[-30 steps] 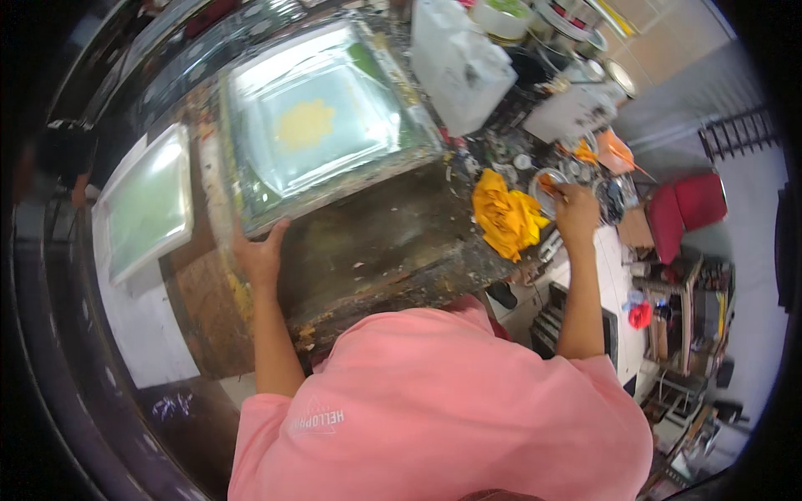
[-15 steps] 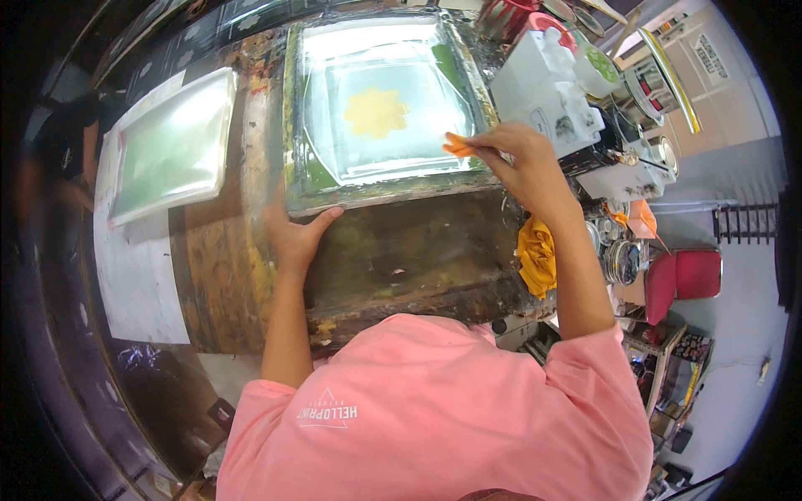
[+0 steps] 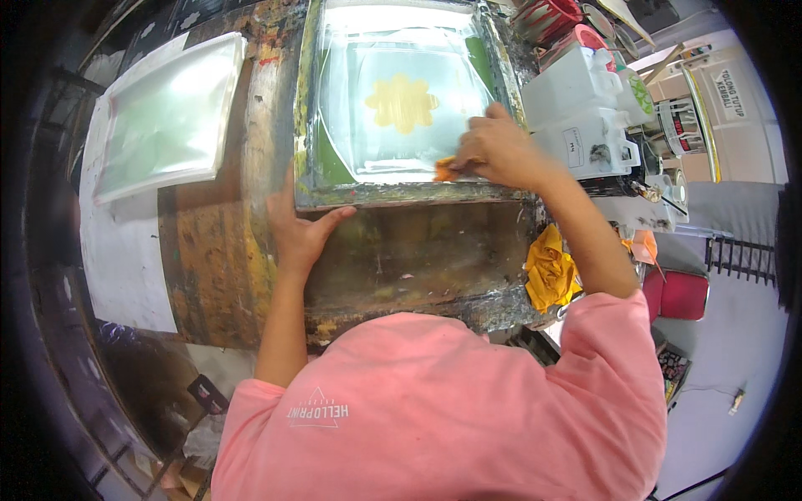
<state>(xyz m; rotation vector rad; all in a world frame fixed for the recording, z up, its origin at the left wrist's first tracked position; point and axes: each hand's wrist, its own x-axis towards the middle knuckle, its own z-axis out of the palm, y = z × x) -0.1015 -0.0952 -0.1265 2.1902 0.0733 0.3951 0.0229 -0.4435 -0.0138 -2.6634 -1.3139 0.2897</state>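
A screen-printing frame (image 3: 401,199) lies on the worktable, with a yellow flower shape (image 3: 401,103) showing in the middle of its pale mesh. My left hand (image 3: 302,234) grips the frame's near left corner, thumb along the near edge and fingers along the left side, partly hidden. Over the lower right of the mesh, my right hand (image 3: 505,152) is closed on a crumpled orange cloth (image 3: 449,170). The cloth touches the mesh just inside the near edge; part of it is hidden under the fingers.
Clear plastic sheets (image 3: 171,117) are stacked on white paper (image 3: 129,259) at the left. A yellow cloth (image 3: 551,269) lies at the table's right edge. White jerrycans (image 3: 576,125) and red tubs (image 3: 547,21) crowd the right side. A red chair (image 3: 681,295) stands beyond.
My right hand has moved down toward the frame's near edge, pressing the orange cloth lower on the mesh. My left hand keeps its hold on the corner. The whole view has shifted slightly.
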